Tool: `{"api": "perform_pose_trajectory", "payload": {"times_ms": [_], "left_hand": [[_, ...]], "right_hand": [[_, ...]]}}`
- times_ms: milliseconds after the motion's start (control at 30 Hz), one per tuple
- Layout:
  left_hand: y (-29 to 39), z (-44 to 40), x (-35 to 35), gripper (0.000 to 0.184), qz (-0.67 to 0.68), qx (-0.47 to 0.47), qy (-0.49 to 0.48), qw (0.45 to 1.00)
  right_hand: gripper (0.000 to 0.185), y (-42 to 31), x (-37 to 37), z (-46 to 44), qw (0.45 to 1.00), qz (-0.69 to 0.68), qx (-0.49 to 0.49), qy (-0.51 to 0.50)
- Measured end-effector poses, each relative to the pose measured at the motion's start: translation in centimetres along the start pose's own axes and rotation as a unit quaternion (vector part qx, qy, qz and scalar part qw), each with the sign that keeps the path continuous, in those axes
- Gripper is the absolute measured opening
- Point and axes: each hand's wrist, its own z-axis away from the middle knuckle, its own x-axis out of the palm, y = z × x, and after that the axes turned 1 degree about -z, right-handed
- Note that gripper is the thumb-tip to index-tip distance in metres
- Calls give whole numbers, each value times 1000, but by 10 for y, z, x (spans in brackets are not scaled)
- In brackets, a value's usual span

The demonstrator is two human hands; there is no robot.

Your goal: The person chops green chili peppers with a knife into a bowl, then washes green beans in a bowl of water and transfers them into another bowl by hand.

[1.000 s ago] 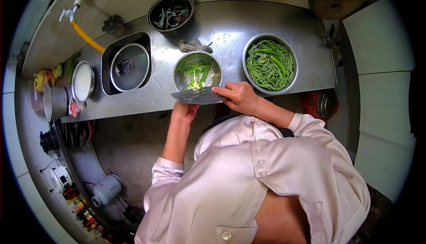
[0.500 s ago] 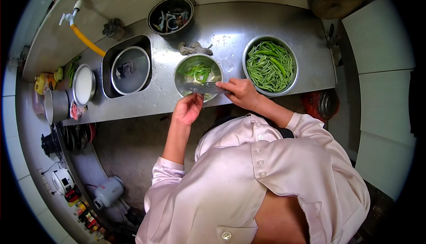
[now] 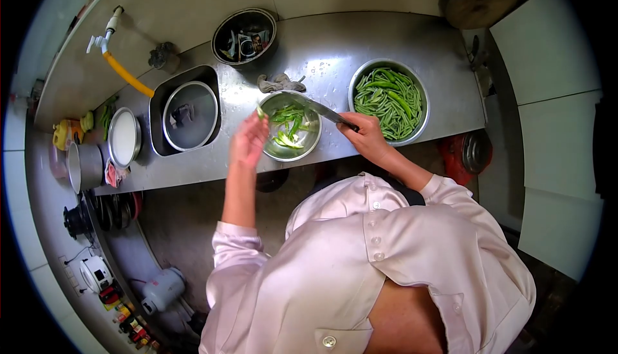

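Observation:
My right hand (image 3: 368, 136) is closed around the dark handle of a knife (image 3: 324, 111), whose blade slants up-left over the rim of a small metal bowl (image 3: 288, 158). Cut green vegetable pieces (image 3: 288, 122), some pale inside, lie in this bowl. Just left of the bowl is my left hand (image 3: 250, 140), blurred by motion, its fingertips pinching a small pale green vegetable piece (image 3: 261, 112). To the right stands a larger metal bowl (image 3: 425, 119) full of green beans (image 3: 386, 103), with a few bigger green pods or peppers on top.
Behind the small bowl lies a grey crumpled cloth (image 3: 281, 83), near a dark pot (image 3: 245, 37) holding packets and scraps. A basin (image 3: 190, 117) sits in the sink (image 3: 158, 136), left of which stand a white-bottomed bowl (image 3: 124, 137) and a pot (image 3: 85, 167). The steel counter's front edge (image 3: 174, 183) runs before me.
My left hand has moved left and up, away from the blade, carrying the small piece. The knife now tilts up-left, and more of the cut pieces in the small bowl show.

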Motion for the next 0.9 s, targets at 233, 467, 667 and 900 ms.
{"api": "perform_pose_trajectory", "payload": {"times_ms": [233, 467, 667, 900], "left_hand": [[96, -78, 86, 67, -218, 199, -1, 956], [-9, -113, 129, 22, -621, 318, -32, 716], [-144, -89, 190, 9, -689, 437, -211, 539], [-245, -109, 220, 11, -718, 504, -336, 343]], "right_hand": [[23, -1, -37, 20, 996, 10, 22, 82], [22, -4, -101, 50, 974, 45, 79, 206], [18, -2, -150, 79, 938, 51, 160, 303], [15, -2, -170, 109, 925, 47, 213, 313]]}}
